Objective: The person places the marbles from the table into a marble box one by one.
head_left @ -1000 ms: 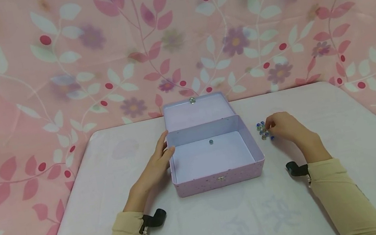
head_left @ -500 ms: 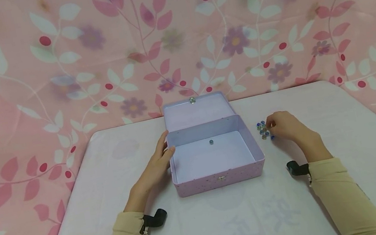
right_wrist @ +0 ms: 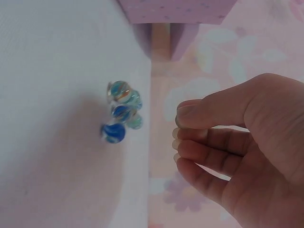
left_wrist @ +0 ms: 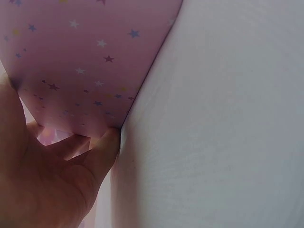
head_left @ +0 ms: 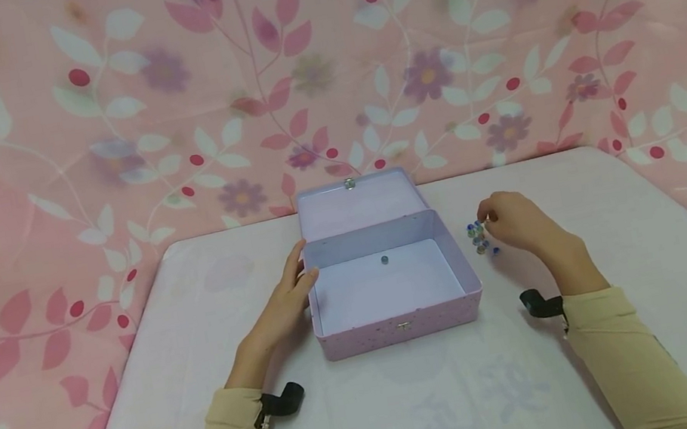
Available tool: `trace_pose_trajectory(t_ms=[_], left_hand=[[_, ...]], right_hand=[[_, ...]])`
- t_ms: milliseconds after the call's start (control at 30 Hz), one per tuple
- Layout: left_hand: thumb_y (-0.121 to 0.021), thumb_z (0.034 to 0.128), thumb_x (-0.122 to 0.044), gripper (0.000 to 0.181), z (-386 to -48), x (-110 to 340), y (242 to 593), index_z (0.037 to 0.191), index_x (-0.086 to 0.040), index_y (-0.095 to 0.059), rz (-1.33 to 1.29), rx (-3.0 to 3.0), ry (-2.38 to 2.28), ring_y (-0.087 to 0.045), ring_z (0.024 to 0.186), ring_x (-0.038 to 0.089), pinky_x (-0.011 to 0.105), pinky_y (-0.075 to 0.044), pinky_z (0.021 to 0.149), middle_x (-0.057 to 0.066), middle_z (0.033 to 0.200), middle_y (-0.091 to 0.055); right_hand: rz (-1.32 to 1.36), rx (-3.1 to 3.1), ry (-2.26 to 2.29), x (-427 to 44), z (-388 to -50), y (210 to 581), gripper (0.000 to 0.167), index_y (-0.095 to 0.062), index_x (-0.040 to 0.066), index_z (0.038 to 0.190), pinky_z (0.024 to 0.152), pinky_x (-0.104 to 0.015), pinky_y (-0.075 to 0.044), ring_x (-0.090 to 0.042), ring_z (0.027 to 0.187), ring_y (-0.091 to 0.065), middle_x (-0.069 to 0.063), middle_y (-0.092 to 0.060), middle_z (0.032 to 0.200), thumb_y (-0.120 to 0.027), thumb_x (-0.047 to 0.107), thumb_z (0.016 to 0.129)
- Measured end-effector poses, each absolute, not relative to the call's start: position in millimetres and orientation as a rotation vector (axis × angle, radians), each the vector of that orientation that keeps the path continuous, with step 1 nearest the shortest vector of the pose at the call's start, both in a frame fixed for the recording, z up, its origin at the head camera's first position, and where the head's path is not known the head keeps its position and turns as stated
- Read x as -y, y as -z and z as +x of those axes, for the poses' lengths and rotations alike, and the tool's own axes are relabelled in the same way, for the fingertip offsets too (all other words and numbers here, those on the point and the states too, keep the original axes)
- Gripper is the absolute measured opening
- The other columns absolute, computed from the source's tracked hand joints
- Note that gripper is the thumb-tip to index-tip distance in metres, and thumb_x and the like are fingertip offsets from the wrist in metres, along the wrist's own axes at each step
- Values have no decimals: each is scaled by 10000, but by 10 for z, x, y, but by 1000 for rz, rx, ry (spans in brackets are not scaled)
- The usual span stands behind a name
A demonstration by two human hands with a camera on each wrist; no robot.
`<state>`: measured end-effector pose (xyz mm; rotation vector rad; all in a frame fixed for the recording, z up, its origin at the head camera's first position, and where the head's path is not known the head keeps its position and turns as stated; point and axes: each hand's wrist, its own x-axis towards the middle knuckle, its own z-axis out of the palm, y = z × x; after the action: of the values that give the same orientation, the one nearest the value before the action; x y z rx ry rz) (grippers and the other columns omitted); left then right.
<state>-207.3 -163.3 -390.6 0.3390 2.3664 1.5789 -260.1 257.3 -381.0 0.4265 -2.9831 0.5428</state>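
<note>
A lilac tin box (head_left: 401, 319) stands on the table with its lid (head_left: 361, 205) tipped back. One glass marble (head_left: 384, 260) lies on its floor. My left hand (head_left: 281, 304) rests against the box's left side, fingers fairly straight; the left wrist view shows the fingers touching the star-patterned wall (left_wrist: 90, 71). Right of the box, a small cluster of blue and greenish marbles (right_wrist: 113, 133) lies on the white cloth. My right hand (head_left: 517, 220) is raised slightly above them. Thumb and forefinger pinch a marble (right_wrist: 179, 122), mostly hidden, with only a greenish edge showing.
A white cloth covers the table (head_left: 458, 394), whose back edge meets a pink floral curtain (head_left: 320, 80). Each wrist carries a black camera mount, the left wrist camera (head_left: 284, 400) in front of the box's left side.
My right hand has lifted a little off the table beside the cluster and away from me. The left hand and the box have stayed in place.
</note>
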Motion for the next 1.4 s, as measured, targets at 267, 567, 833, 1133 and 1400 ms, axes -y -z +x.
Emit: trace_pose_trajectory(t_ms=[267, 567, 833, 1133, 1400], left_hand=[[-428, 1058, -406, 674, -2070, 1653, 3915, 1602, -318, -39, 344, -2359, -1594, -177, 1531, 380, 623, -308, 1148, 190, 1659, -116], [-423, 1063, -390, 672, -2068, 1660, 3928, 1603, -309, -33, 353, -2352, -1593, -167, 1534, 376, 617, -319, 1147, 192, 1659, -110], [-417, 1068, -363, 662, -2074, 1647, 3891, 1604, -308, -32, 357, -2354, -1600, -179, 1529, 379, 616, -314, 1151, 202, 1656, -111], [-416, 1069, -344, 661, -2091, 1639, 3900, 1604, -308, -29, 362, -2350, -1598, -165, 1534, 374, 616, -316, 1149, 184, 1661, -105], [-423, 1066, -365, 664, -2080, 1641, 3915, 1602, -318, -34, 343, -2349, -1595, -168, 1534, 374, 614, -308, 1154, 195, 1660, -103]], right_hand=[[499, 2915, -537, -2423, -2526, 3631, 220, -722, -14, 991, 703, -414, -456, -254, 757, -537, -125, -604, 825, -558, -8, 844], [572, 2843, -536, -2280, -2444, 3513, 178, -714, 33, 987, 747, -391, -442, -249, 808, -539, -85, -586, 833, -587, 7, 865], [626, 2788, -543, -2162, -2363, 3414, 135, -709, 50, 990, 781, -401, -473, -244, 848, -558, -70, -606, 870, -634, 9, 885], [698, 2740, -553, -1989, -2279, 3377, 160, -721, 44, 986, 788, -402, -509, -246, 849, -584, -66, -630, 887, -635, -15, 865], [780, 2731, -566, -1839, -2234, 3424, 142, -723, 45, 948, 761, -379, -527, -228, 839, -577, -65, -632, 890, -655, -37, 854]])
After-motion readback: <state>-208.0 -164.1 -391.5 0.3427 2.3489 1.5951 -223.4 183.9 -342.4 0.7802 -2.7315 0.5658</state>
